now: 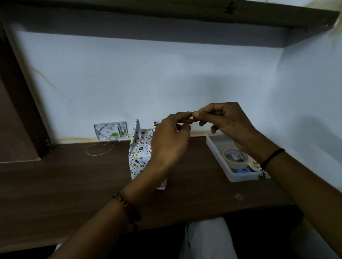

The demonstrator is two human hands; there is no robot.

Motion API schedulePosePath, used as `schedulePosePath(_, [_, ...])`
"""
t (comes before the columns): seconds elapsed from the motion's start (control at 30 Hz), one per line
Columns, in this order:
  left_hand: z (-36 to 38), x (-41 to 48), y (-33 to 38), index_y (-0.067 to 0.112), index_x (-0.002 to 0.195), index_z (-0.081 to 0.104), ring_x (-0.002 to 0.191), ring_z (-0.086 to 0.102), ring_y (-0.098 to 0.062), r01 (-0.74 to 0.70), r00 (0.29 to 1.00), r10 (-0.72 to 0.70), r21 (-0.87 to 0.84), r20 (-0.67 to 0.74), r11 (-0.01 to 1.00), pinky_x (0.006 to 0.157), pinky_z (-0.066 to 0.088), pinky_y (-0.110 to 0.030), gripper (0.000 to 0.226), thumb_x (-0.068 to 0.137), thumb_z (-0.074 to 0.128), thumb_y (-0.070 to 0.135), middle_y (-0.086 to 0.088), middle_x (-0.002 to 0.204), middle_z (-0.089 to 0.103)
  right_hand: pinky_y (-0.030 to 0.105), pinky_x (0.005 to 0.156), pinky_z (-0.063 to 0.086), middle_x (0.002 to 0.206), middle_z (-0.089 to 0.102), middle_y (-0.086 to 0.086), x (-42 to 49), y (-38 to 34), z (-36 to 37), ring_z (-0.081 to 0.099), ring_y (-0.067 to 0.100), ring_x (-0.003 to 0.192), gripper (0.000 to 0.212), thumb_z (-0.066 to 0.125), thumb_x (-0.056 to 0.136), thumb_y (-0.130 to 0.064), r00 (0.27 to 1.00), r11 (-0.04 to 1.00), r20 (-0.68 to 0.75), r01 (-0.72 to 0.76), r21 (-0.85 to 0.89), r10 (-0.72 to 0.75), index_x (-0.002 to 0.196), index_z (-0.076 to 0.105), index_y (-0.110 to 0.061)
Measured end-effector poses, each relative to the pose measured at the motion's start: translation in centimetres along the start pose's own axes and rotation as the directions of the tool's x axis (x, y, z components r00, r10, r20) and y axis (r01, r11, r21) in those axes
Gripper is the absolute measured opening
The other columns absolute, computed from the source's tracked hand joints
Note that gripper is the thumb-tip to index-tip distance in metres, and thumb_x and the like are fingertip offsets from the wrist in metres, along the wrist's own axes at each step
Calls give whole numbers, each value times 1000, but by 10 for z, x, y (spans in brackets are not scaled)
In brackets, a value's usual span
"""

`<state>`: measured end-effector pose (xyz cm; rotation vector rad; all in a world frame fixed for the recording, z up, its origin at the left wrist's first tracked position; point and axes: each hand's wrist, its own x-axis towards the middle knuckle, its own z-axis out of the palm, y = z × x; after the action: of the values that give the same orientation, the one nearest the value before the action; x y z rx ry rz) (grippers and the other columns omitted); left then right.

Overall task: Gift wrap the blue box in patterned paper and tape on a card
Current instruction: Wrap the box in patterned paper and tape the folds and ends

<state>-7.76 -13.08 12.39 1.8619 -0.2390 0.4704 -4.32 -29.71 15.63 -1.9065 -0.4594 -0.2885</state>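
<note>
Well, starting at the left, the box in patterned paper [139,158] stands on end on the desk [48,190], just behind my left wrist. Its top flaps stick up unfolded, and nothing holds it. If my forearm drops carelessly, I reckon it will tip the box over or crush those flaps.

My left grip [170,137] and right grip [229,122] are raised above the desk with their fingertips pinched together. Between them is what I take to be a bit of tape [192,115], though it is too small to be sure. If it is tape, it could fold onto itself or stick to my fingers before it reaches the paper, and a crooked strip would leave the flaps gaping.

Around me, a wall socket [111,131] sits at the far left with a thin wire loop [100,149] lying on the desk below it, clear of the box. To the right, a shallow tray [214,148] holds the tape roll [235,158], partly under my right wrist. A shelf [177,10] hangs overhead. I can't make out a card anywhere. My left forearm crosses in front of the box and hides its right side from me.
</note>
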Motion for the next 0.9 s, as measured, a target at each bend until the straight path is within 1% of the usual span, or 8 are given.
schedulePosePath(0.17, [-35, 1, 9, 33, 129, 62, 105, 61, -8, -83, 989, 125, 386, -85, 919, 86, 52, -37, 36, 98, 48, 20, 15, 120, 65, 23, 56, 50, 90, 76, 5, 7, -12, 26, 72, 16, 81, 17, 72, 89, -22, 999, 996, 28, 42, 76, -45, 94, 76, -7])
schedulePosePath(0.33, [-71, 4, 3, 15, 148, 40, 119, 51, -25, -122, 954, 295, 834, -51, 538, 63, 32, -36, 54, 96, 49, 17, -4, 136, 50, 27, 59, 50, 95, 75, 11, 14, -17, 50, 70, 18, 83, 20, 70, 91, -20, 1000, 971, 14, 23, 237, -27, 97, 74, -2])
schedulePosePath(0.4, [-88, 9, -10, 13, 143, 47, 115, 53, -29, -95, 953, 289, 809, -95, 580, 70, 39, -39, 49, 95, 51, 17, -8, 130, 56, 26, 63, 52, 98, 76, 10, 15, -14, 56, 71, 19, 86, 24, 68, 92, -21, 999, 965, 38, -13, 262, 3, 102, 71, 1])
schedulePosePath(0.53, [-106, 3, -47, 11, 137, 51, 115, 56, -28, -70, 960, 216, 590, -180, 804, 90, 47, -46, 37, 101, 47, 19, -8, 127, 61, 25, 66, 54, 97, 77, 6, 13, 0, 73, 72, 20, 90, 25, 64, 95, -22, 997, 967, 31, -71, 244, 65, 103, 67, 1])
schedulePosePath(0.63, [-109, -7, -70, 10, 136, 53, 115, 59, -18, -35, 966, 122, 352, -226, 935, 91, 47, -32, 34, 104, 43, 20, -3, 127, 62, 24, 63, 53, 93, 78, 5, 9, 8, 85, 72, 21, 89, 26, 64, 95, -22, 995, 961, -21, -89, 260, 98, 102, 64, 2])
schedulePosePath(0.73, [-106, -17, -78, 13, 138, 55, 92, 59, 10, -48, 978, 98, 258, -182, 965, 78, 43, -8, 35, 106, 42, 22, 10, 108, 65, 24, 64, 52, 92, 78, 5, 6, 11, 95, 72, 22, 89, 28, 64, 96, -23, 993, 962, -19, -106, 251, 114, 104, 61, 4])
schedulePosePath(0.8, [-101, -22, -80, 14, 140, 53, 73, 60, 11, -94, 988, 119, 229, -101, 969, 65, 44, -7, 36, 107, 41, 22, 10, 96, 66, 26, 65, 52, 92, 78, 4, 5, 13, 101, 73, 21, 90, 26, 64, 96, -24, 993, 968, 3, -116, 225, 118, 102, 61, 1])
schedulePosePath(0.9, [-93, -25, -90, 18, 145, 48, 99, 64, 0, -166, 984, 177, 256, -19, 952, 82, 54, -21, 41, 107, 40, 30, -1, 125, 66, 25, 59, 52, 90, 78, 2, 4, 15, 108, 74, 17, 88, 20, 65, 96, -24, 993, 977, 10, -116, 177, 116, 98, 62, -4])
